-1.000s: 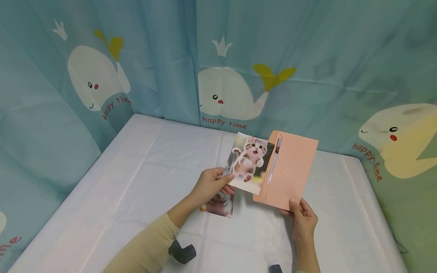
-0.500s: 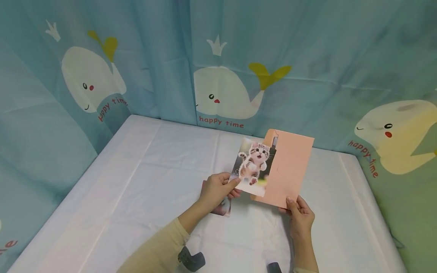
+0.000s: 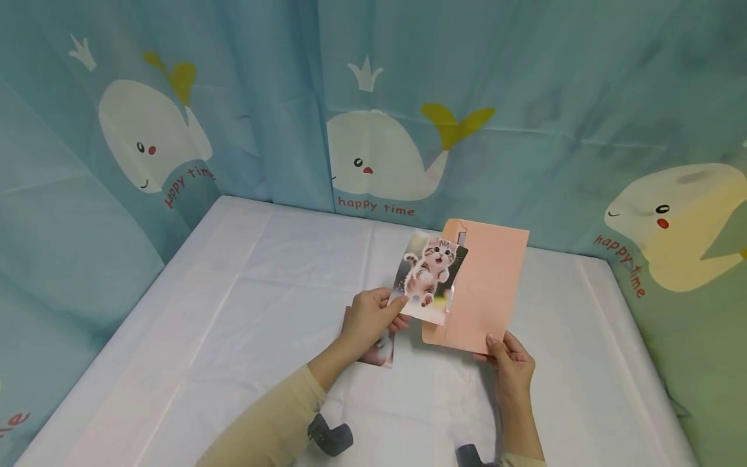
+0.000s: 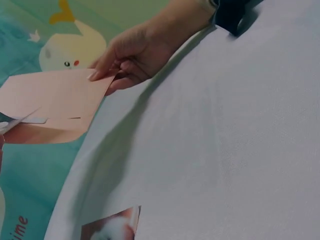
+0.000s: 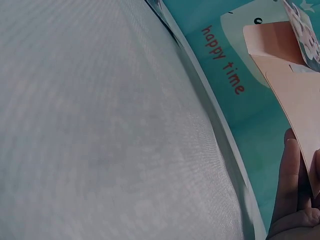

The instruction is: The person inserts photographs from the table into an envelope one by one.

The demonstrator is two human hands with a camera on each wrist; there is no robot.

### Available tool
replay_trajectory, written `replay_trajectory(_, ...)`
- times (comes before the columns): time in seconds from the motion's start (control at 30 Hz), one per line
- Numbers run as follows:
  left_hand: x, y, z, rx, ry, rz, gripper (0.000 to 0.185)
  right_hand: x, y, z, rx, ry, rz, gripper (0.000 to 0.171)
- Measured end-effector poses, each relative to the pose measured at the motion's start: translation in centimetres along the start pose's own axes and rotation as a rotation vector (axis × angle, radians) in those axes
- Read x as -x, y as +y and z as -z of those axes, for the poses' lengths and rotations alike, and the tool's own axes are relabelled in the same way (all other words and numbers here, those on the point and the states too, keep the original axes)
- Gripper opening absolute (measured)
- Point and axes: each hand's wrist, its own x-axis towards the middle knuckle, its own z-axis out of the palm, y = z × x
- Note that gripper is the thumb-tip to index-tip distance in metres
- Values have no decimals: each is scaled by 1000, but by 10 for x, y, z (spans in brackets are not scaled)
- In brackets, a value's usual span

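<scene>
My left hand (image 3: 373, 318) pinches the lower left corner of a kitten photo card (image 3: 428, 275), thumb on its face. The card's right edge overlaps the open-flap side of a pink envelope (image 3: 490, 285). Inside the envelope's mouth shows a strip of another card (image 4: 35, 120). With thumb on the front and fingers behind, my right hand (image 3: 510, 363) grips the envelope by its lower right corner, raised above the table. On the table under my left hand lies a second photo card (image 3: 378, 353), partly hidden by that hand.
A white cloth covers the table (image 3: 280, 272). Blue-green curtains (image 3: 280, 97) printed with whales hang along its back and sides. Dark wrist devices (image 3: 331, 438) show below both forearms.
The envelope has shifted slightly left towards the kitten card, which overlaps its mouth more than a second ago. Both hands keep their holds. The head view has turned a little right.
</scene>
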Motion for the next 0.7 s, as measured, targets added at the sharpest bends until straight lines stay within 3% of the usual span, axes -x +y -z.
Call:
replay_trajectory(0.13,8,10,-1,24,17,-20,24,0,0,-1,-3,-1,3,24)
replay_trajectory(0.43,-1,-14,-6,41,29,-52,27,-1,0,-2,-39,-7,11,25)
replay_trajectory(0.7,4,-7,-11,25,23,-70,29,-1,1,0,-61,-20,22,25)
